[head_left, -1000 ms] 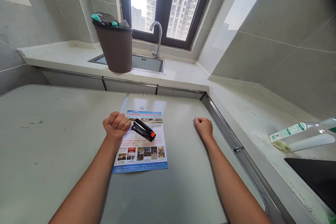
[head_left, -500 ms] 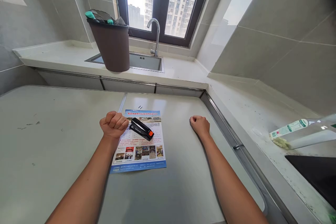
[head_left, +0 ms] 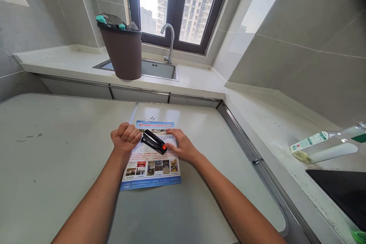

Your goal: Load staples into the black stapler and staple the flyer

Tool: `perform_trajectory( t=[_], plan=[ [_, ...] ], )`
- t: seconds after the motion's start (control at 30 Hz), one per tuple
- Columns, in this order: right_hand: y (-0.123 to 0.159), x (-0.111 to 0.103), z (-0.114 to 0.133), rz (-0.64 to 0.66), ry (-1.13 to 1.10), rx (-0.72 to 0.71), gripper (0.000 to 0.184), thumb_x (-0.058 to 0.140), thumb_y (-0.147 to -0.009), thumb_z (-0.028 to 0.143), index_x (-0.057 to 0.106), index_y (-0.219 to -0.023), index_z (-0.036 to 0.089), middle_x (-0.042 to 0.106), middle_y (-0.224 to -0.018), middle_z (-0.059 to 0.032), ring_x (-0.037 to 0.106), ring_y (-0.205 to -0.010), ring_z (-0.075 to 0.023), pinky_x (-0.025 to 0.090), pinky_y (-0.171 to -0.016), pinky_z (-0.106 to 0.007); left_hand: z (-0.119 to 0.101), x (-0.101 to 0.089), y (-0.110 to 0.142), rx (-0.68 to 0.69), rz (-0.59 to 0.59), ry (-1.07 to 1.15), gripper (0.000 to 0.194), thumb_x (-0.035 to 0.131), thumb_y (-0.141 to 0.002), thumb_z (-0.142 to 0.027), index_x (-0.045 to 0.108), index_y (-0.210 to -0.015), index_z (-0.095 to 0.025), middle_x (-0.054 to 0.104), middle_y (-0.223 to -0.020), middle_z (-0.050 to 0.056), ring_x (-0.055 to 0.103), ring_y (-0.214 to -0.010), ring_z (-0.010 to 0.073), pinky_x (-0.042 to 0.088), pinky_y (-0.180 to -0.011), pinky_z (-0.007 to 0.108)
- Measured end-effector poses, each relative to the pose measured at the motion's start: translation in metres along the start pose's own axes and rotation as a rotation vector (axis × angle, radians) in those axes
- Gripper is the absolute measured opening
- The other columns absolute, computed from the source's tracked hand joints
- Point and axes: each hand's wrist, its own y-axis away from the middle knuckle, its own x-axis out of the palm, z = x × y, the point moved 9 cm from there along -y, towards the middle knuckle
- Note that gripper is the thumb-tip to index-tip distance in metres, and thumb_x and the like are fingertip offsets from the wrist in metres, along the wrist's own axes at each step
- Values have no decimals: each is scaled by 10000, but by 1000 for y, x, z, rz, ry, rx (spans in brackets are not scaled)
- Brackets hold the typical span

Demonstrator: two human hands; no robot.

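Black stapler [head_left: 154,141] aslant on printed flyer [head_left: 150,183], between the hands. Left hand [head_left: 126,137]: fingers curled in a fist, over the flyer's left edge. Right hand [head_left: 183,145]: fingers parted, thumb at the stapler's orange end — contact unclear. Two small slivers [head_left: 152,118] beyond the flyer. Brown bin [head_left: 122,55] hides part of the sink [head_left: 160,70]; clear bottle [head_left: 328,146] on right-hand counter [head_left: 257,110]. Versus previous frame: right hand opened, shifted to the stapler — left fist unchanged.

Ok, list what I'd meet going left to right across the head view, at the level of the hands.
Left grip, black stapler, right grip, clear bottle.
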Motion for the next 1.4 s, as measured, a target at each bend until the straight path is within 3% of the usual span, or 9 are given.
perform_trajectory(
  t=[0.1, 0.2, 0.33, 0.53, 0.67, 0.8, 0.93, 1.13, 1.4],
  plan=[
    [-16, 35, 21, 101, 14, -23, 566, 750, -908, 443, 561, -1395, 225, 630, -1436, -115, 560, -1333, -268, 439, -1142, -439, 5, -6, 0, -48, -42, -72, 528, 647, -768, -187, 194, -496, -188, -88, -372, -108, -108, -328, 58, 33, -334, 254],
    [-19, 47, 23, 149, 62, -22, 498, 757, -875, 313, 604, -1341, 230, 713, -1286, -86, 623, -1205, -268, 469, -1078, -433, 15, -6, 0, -141, -11, -102, 574, 662, -774, -218, 160, -497, -198, -75, -368, -109, -61, -316, 62, 130, -332, 230],
    [1, 29, 14, 112, 68, 1, 427, 707, -861, 211, 642, -1282, 212, 732, -1222, -72, 621, -1123, -254, 492, -1022, -404, 29, -5, -1, -269, 9, -146, 579, 676, -729, -216, 148, -491, -202, -21, -374, -99, 34, -308, 61, 246, -365, 220],
    [46, -25, -7, 89, 141, 71, 359, 689, -874, 207, 644, -1230, 210, 717, -1219, -84, 593, -1083, -259, 513, -963, -416, 54, 8, 1, -417, 75, -297, 389, 609, -647, -163, 253, -500, -214, 126, -410, -80, 124, -381, 71, 212, -442, 232],
    [59, -40, -14, 70, 148, 78, 410, 692, -877, 213, 592, -1274, 215, 697, -1185, -98, 604, -1063, -263, 531, -911, -412, 70, 11, -2, -458, 22, -707, 192, 557, -785, -143, 469, -621, -188, 395, -564, -25, 375, -537, 126, 345, -571, 258],
    [61, -38, -14, 28, 133, 43, 368, 645, -919, 208, 562, -1277, 221, 693, -1178, -107, 639, -1063, -267, 526, -915, -419, 88, 29, -7, -406, 216, -1247, 138, 590, -968, -296, 669, -937, -188, 652, -996, 63, 589, -979, 216, 474, -926, 345],
    [62, -50, -18, -87, 160, 26, 331, 627, -958, 232, 566, -1283, 225, 704, -1181, -112, 631, -1085, -297, 491, -969, -471, 104, 33, -2, -384, 362, -1542, 388, 680, -958, -428, 634, -1298, -248, 648, -1349, 99, 556, -1306, 295, 408, -1156, 458],
    [58, -67, -27, -153, 171, 38, 297, 568, -999, 218, 583, -1295, 244, 708, -1169, -99, 603, -1061, -300, 465, -948, -471, 111, 26, 6, -391, 394, -1682, 679, 748, -919, -425, 472, -1521, -278, 563, -1515, 126, 520, -1402, 335, 417, -1188, 518],
    [53, -51, -23, -61, 158, 7, 297, 538, -1019, 194, 578, -1309, 241, 710, -1214, -86, 590, -1079, -286, 459, -954, -463, 117, 35, 7, -409, 463, -1683, 443, 701, -959, -381, 615, -1374, -250, 586, -1457, 128, 575, -1342, 309, 489, -1146, 478]
  ],
)
